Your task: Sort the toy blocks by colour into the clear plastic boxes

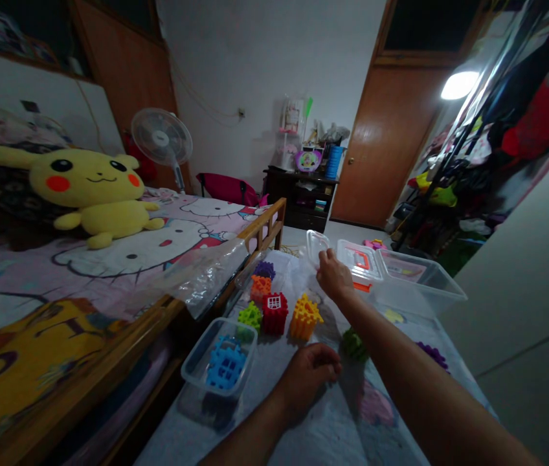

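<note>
My right hand reaches across to the far side of the table, its fingers closed on the edge of a clear plastic lid that stands tilted up. Nearer to me, my left hand rests on the cloth, loosely curved, with nothing visible in it. Just beyond it stand a yellow block cube and a red block cube with a white window. Green interlocking blocks, an orange block and a purple block sit farther left. A clear tub holds blue blocks.
A clear box with orange clasps and an open clear bin stand at the far right. Dark green blocks and purple pieces lie by my right forearm. A wooden bed rail borders the table's left side.
</note>
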`<state>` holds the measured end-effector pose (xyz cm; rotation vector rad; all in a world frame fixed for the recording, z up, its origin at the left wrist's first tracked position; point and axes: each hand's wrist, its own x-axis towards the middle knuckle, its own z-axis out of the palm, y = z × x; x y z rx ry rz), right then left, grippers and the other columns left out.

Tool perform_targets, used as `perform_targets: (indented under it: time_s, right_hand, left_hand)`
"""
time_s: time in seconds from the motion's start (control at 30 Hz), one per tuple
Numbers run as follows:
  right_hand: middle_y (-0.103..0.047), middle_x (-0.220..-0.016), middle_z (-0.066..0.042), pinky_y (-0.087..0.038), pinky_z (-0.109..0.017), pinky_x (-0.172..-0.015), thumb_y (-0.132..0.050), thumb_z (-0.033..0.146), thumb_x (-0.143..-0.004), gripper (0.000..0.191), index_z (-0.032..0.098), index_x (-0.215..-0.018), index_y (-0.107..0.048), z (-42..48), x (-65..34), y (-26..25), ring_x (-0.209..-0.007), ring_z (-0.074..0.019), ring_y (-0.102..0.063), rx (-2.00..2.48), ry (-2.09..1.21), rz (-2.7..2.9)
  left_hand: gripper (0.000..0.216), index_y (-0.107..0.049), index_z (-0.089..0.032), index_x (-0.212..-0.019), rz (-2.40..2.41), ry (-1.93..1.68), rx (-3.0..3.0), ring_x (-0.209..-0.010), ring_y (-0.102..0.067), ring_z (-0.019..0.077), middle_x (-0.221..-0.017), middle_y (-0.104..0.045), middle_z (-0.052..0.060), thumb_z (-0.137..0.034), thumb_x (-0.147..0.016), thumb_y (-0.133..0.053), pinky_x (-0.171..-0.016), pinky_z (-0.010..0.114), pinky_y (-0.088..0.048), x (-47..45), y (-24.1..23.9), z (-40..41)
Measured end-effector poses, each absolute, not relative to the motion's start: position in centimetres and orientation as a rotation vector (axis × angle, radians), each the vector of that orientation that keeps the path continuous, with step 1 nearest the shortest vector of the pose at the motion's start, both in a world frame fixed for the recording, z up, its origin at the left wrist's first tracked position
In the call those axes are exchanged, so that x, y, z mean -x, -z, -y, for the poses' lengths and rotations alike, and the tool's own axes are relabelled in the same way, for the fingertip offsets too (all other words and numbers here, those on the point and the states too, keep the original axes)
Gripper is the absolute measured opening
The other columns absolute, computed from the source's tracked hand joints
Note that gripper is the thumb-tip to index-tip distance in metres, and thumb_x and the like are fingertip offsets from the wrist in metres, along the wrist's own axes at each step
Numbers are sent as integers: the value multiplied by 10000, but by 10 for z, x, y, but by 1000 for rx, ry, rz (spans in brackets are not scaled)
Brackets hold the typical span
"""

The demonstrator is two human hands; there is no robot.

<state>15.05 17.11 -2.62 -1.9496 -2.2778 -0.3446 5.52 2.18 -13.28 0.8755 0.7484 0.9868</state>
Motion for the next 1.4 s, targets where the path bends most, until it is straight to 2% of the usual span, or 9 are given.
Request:
perform_targets:
  time_s: [0.27, 0.4, 0.63, 0.77, 0.87, 1.03, 1.13, 1.27, 1.4]
  right_hand:
    - [-559, -1027, -90, -484, -314, -644, -590, 167, -777, 263, 180, -1032, -527, -95, -186, -36, -813, -221, -602, 1457, 450, 1948]
    - [-548, -1003, -51, -473, -268, -532, -567, 203, -787, 235, 201, -1015, -514, -24, -213, -41, -552, -103, -530, 1295, 424, 1912]
    - [-554, -1053, -100, -528, -251, -487, -505, 228, -846, 215, 214, -1061, -506, 62, -259, 18, -610, -132, -600, 1286, 428, 2009]
    - [-551, -1081, -118, -578, -278, -540, -463, 132, -813, 300, 224, -1093, -515, 75, -267, 65, -750, -188, -654, 1271, 426, 2072]
    - [-539, -1087, -119, -606, -293, -608, -425, 36, -765, 391, 217, -1097, -524, 75, -266, 96, -808, -192, -652, 1248, 393, 2079]
    - [-501, -1186, -109, -615, -312, -721, -383, 8, -837, 447, 255, -1177, -533, 75, -263, 122, -908, -179, -637, 1184, 238, 2069]
    - [-487, -1242, -105, -600, -352, -794, -375, 13, -822, 517, 271, -1249, -511, 77, -264, 125, -1017, -205, -610, 1224, 43, 2011]
    - [-471, -1272, -107, -593, -350, -734, -429, 74, -803, 527, 263, -1294, -460, 78, -268, 129, -956, -200, -601, 1280, -205, 1826]
    - [-492, -1237, -94, -576, -345, -699, -446, 141, -850, 448, 270, -1278, -472, 74, -274, 136, -899, -188, -603, 1323, -252, 1720]
  left_hand:
    - [191, -668, -147, -801, -723, -1001, -1038, -728, -576, 149, -751, -663, 18, -163, -614, -630, -716, 274, -428, -51, 130, -21]
    - [157, -685, -149, -818, -767, -1045, -1138, -758, -585, 161, -807, -661, 34, -215, -687, -627, -724, 282, -448, -46, 129, -11]
    - [241, -690, -169, -883, -830, -1169, -1145, -877, -620, 207, -882, -673, 60, -353, -834, -543, -742, 300, -501, -42, 125, 3]
    - [447, -690, -169, -961, -924, -1226, -1083, -939, -636, 229, -980, -699, 88, -550, -905, -463, -812, 332, -497, -41, 119, 8]
    - [546, -677, -155, -1013, -940, -1252, -999, -996, -638, 251, -1037, -703, 110, -628, -902, -428, -871, 365, -484, -40, 119, 9]
    - [512, -654, -159, -1067, -952, -1270, -1017, -1025, -629, 264, -1044, -692, 103, -607, -893, -478, -913, 393, -471, -38, 122, 6]
    - [449, -664, -179, -1041, -1031, -1314, -1125, -1087, -602, 264, -1093, -673, 100, -563, -914, -469, -944, 390, -457, -36, 123, 5]
    - [344, -638, -202, -1001, -1196, -1431, -1195, -1043, -600, 228, -1038, -653, 72, -468, -949, -428, -970, 375, -438, -34, 125, 3]
    - [217, -526, -218, -1088, -1310, -1547, -1078, -1023, -589, 196, -1066, -600, 59, -337, -910, -492, -953, 349, -448, -33, 127, -2]
